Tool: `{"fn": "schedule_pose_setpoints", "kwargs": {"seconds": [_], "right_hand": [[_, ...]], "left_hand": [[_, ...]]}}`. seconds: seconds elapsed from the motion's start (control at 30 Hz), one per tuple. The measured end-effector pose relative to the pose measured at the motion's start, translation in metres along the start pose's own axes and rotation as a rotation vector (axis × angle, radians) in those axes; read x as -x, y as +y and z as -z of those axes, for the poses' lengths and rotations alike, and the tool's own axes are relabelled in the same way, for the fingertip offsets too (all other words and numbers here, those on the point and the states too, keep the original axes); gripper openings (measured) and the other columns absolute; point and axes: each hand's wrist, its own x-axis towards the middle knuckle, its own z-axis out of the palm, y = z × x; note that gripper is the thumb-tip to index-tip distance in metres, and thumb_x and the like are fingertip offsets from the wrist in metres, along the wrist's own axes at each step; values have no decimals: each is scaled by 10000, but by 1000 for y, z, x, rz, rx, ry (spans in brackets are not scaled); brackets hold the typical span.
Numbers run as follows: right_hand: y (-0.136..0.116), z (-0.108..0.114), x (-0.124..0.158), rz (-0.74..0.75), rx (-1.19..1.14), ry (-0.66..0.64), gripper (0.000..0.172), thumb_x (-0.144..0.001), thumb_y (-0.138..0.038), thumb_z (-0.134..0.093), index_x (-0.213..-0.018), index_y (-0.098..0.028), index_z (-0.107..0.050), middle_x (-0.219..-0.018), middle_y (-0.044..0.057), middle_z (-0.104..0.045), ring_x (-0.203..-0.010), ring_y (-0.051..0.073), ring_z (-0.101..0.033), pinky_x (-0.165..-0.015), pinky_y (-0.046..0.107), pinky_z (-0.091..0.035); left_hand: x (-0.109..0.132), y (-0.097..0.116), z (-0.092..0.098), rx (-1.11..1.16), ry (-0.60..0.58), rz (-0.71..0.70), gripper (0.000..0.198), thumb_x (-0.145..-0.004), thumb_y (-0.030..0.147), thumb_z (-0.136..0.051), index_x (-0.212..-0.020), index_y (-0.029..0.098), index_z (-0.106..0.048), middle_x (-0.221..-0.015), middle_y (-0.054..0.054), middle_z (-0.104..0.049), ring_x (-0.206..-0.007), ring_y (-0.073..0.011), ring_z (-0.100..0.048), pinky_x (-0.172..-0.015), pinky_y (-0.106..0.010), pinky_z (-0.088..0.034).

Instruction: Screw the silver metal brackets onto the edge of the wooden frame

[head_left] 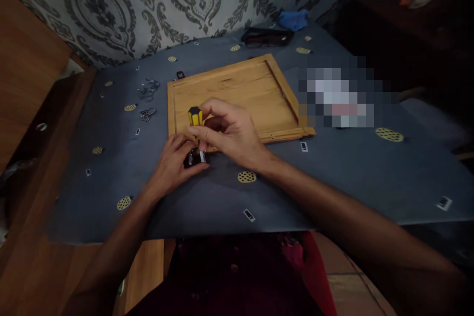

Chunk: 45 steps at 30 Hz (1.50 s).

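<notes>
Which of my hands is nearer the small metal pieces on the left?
Left. Your left hand is below and right of the metal pieces in view; your right hand is farther right, gripping the yellow-and-black handle.

Screwdriver with yellow-and-black handle stands near upright, butt up, its tip hidden from me. Below it, a shiny, dark metal fitting, partly covered, sits at the near edge of the framed, honey-brown wooden panel, which lies flat, slightly skewed.
</notes>
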Motion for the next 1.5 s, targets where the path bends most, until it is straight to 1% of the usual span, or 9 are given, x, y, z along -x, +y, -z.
{"fn": "schedule_pose_setpoints", "kwargs": {"seconds": [0.1, 0.17, 0.37, 0.6, 0.8, 1.0, 1.13, 1.33, 1.5], "right_hand": [[-2, 3, -3, 8, 17, 66, 443, -846, -522, -828, -817, -233, -493, -716, -76, -539, -524, 69, -585, -461, 210, -443], [-3, 6, -5, 10, 33, 81, 446, -840, -519, -836, -821, -233, -494, -743, -73, -546, -513, 63, -594, -446, 207, -445], [1, 9, -4, 3, 64, 47, 422, -882, -486, -803, -818, -236, -470, -700, -82, -518, -517, 69, -592, -469, 210, -464], [4, 7, -3, 23, 26, 7, 385, -896, -425, -794, -813, -237, -469, -642, -98, -514, -505, 71, -585, -483, 212, -452], [4, 6, -4, 6, 19, 3, 414, -870, -498, -808, -823, -231, -496, -665, -93, -549, -488, 64, -580, -465, 214, -442], [8, 8, -4, 9, 52, 18, 435, -874, -549, -791, -836, -230, -499, -673, -90, -547, -504, 66, -598, -458, 200, -438], [10, 9, -4, 16, 40, 13, 432, -877, -556, -785, -850, -226, -506, -700, -83, -556, -507, 65, -598, -451, 196, -435], [11, 9, -4, 7, 29, -7, 411, -877, -523, -793, -837, -237, -501, -650, -84, -558, -518, 84, -594, -477, 218, -443], [7, 6, -2, -75, 45, 26, 458, -814, -504, -859, -843, -247, -482, -715, -72, -577, -504, 84, -568, -431, 227, -432]], "left_hand": [[-1, 0, 1, -2, -16, 6, 385, -934, 520, -760, -1129, 196, -687, -1121, -71, -683, -1077, -273, -605, -985, -428, -505], [-1, 0, 1, 4, -8, -7, 393, -940, 526, -751, -1144, 196, -688, -1098, -65, -681, -1057, -263, -604, -972, -420, -505], [-1, 0, 0, 11, 13, -24, 403, -954, 552, -725, -1136, 195, -684, -1088, -65, -681, -1039, -256, -603, -960, -418, -505], [-1, -1, 0, 11, 15, -19, 398, -948, 559, -729, -1125, 205, -685, -1090, -55, -683, -1049, -255, -604, -972, -423, -507], [-1, 0, 1, 25, 4, -15, 395, -951, 557, -725, -1092, 190, -685, -1063, -63, -684, -1030, -255, -603, -960, -420, -512], [-1, -2, 0, 10, 0, -15, 397, -941, 550, -742, -1118, 199, -687, -1109, -70, -686, -1066, -261, -605, -978, -424, -511], [-1, -1, 0, 15, -1, -16, 380, -935, 529, -757, -1114, 200, -690, -1101, -69, -687, -1053, -259, -605, -960, -416, -518], [-1, 0, 1, 17, 7, -9, 358, -939, 507, -758, -1133, 212, -694, -1110, -66, -691, -1070, -265, -611, -977, -434, -517], [0, -2, 0, 14, -20, 16, 384, -919, 518, -777, -1140, 220, -680, -1173, -71, -693, -1147, -280, -613, -1046, -465, -504]]}}
